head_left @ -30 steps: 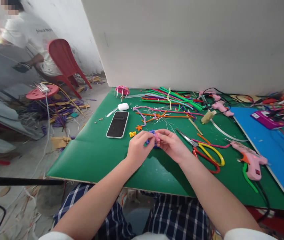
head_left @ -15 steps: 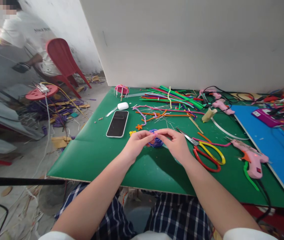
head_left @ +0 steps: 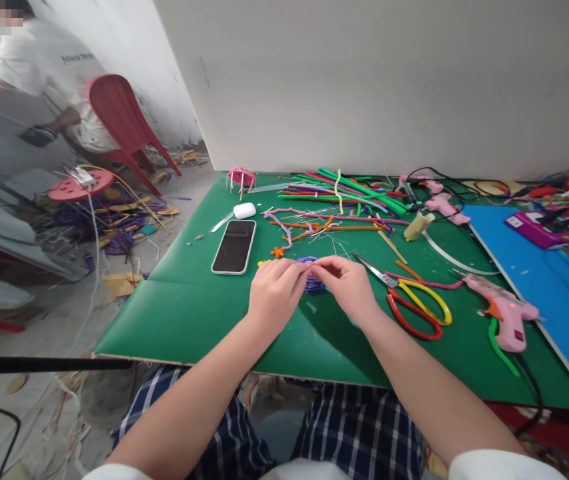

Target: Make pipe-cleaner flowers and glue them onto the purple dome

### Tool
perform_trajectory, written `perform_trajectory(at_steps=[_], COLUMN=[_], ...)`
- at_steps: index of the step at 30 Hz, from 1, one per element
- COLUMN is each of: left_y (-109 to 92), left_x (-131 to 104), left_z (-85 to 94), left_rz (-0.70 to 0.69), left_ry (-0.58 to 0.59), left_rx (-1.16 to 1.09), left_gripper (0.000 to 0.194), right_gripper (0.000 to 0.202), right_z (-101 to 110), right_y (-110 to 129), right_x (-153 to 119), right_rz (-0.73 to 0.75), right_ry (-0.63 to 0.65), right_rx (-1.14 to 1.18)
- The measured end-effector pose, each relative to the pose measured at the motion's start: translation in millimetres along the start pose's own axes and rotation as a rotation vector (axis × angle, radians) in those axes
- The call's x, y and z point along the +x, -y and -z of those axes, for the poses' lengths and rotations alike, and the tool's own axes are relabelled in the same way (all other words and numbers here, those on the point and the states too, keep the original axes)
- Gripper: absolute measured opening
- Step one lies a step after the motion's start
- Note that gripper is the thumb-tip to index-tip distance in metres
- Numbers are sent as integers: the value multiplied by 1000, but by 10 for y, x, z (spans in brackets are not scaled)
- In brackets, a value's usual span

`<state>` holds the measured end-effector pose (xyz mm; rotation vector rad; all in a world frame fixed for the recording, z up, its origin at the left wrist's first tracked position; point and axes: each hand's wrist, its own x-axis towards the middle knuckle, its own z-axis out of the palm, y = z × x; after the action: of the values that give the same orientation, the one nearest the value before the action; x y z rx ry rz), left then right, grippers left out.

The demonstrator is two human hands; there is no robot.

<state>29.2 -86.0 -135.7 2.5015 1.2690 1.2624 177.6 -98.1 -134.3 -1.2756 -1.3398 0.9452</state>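
Observation:
My left hand (head_left: 275,288) and my right hand (head_left: 348,288) meet over the table, thumbs and fingertips pinched together on a small pink piece (head_left: 309,264). It looks like bent pipe cleaner, mostly hidden by the fingers. Just beyond and below them lies a blue and purple coiled round (head_left: 315,285), partly covered. An orange pipe-cleaner flower (head_left: 277,252) rests past my left hand, and a yellow one (head_left: 263,263) shows only partly behind it. Scissors (head_left: 417,303) with one red and one yellow handle lie open to the right of my right hand.
At the back are loose pipe cleaners (head_left: 344,190). A phone (head_left: 234,247) and a white earbud case (head_left: 245,211) lie left. On the right are a pink glue gun (head_left: 507,310) and a blue board (head_left: 529,280). A person (head_left: 49,67) sits at far left.
My left hand has rolled over so its back now shows more, with its fingers curled round the pink piece. My right hand stays pinched in nearly the same place.

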Motion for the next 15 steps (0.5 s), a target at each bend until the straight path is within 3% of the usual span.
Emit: perform_trajectory(at_steps=[2,5,15], left_y=[10,19,87], left_x=[2,20,20], left_z=[7,24,15], left_rz=[-105,-143,-17], left_ry=[4,62,246], left_rx=[102,140,89], left_gripper=[17,18,19], right_gripper=[19,20,15], right_z=[6,14,36], right_y=[-10,-26,-26], right_x=[10,22,19], right_rz=[-16,-20,118], right_ry=[5,2,38], right_rx=[13,17,-137])
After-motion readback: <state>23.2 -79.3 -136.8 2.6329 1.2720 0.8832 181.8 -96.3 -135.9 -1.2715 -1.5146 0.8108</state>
